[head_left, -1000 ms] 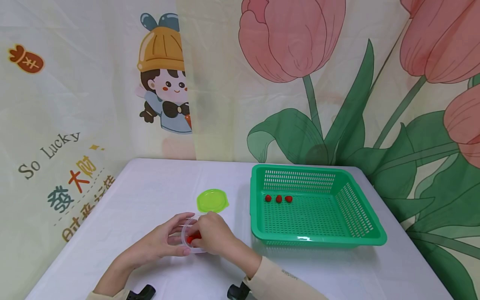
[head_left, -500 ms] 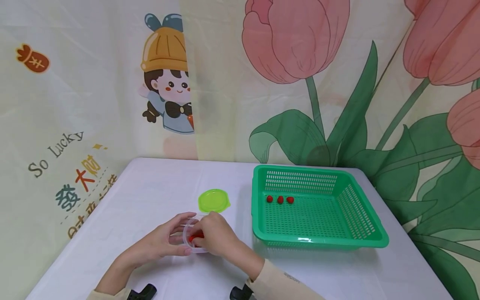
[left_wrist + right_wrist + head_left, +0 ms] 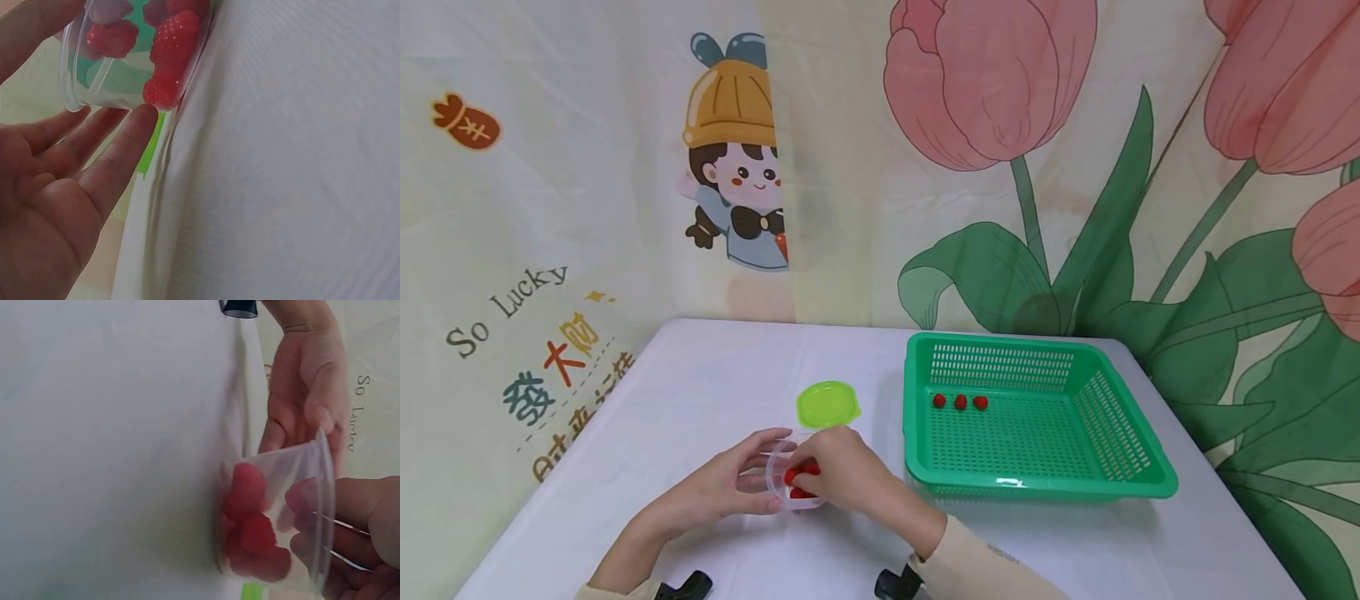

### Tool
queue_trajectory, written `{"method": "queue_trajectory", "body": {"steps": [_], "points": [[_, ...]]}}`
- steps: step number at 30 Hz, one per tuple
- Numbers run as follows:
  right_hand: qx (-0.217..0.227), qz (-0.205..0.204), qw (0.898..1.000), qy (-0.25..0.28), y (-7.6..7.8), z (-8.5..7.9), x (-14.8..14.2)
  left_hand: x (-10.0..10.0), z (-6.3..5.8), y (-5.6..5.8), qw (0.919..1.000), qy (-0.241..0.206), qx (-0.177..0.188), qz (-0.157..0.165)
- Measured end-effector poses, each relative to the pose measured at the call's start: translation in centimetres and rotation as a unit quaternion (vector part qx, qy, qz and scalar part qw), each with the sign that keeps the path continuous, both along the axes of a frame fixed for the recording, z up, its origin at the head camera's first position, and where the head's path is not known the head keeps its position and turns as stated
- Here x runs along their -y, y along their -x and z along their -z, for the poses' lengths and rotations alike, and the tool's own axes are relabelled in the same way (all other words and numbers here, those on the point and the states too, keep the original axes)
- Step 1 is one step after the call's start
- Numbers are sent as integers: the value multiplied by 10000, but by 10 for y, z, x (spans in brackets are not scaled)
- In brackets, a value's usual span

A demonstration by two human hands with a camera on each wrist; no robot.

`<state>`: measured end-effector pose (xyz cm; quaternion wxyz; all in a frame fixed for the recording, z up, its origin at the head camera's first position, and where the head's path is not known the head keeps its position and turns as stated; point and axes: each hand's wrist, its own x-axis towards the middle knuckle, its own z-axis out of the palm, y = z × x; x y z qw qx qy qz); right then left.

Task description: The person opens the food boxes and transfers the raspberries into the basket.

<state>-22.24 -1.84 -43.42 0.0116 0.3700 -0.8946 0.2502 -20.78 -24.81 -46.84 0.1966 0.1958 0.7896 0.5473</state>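
A clear plastic cup [image 3: 775,479] stands upright on the table, several red raspberries [image 3: 245,487] piled at its bottom. My left hand [image 3: 726,482] holds the cup from the left, thumb in front and fingers curved round the far side. Reaching in over the rim, my right hand [image 3: 850,467] pinches one raspberry [image 3: 112,39] between thumb and fingers. That berry hangs above the others, inside the cup, in both wrist views.
Behind the cup lies a bright green lid [image 3: 827,405]. A green slotted basket [image 3: 1037,483] stands to the right, with three raspberries [image 3: 960,402] in a row inside. White cloth covers the table [image 3: 715,375], and a printed curtain [image 3: 842,167] hangs behind.
My right hand has shifted slightly right and lifted a little in the cup, so more red berries show. The left hand stays on the cup.
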Motion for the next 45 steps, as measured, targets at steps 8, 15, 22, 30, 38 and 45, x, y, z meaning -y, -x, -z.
{"method": "queue_trajectory", "body": {"steps": [8, 15, 22, 30, 38, 45], "points": [[420, 215, 9989, 53, -2, -38, -26, -2, -3, 1, 9999, 80, 111, -34], [357, 113, 9993, 29, 7, -81, -55, -2, 1, 4, 9995, 228, 179, -143], [300, 230, 9993, 74, 26, -120, -92, 0, 2, 3, 9997, 177, 127, -131], [504, 378, 9980, 29, 64, -136, -143, 0, 3, 3, 9999, 113, 62, -94], [307, 428, 9983, -262, 103, -115, -192, 0, 2, 2, 9998, 158, -5, -93], [711, 371, 9952, -559, 122, -92, -227, 0, 2, 1, 9998, 149, -10, -90]]}}
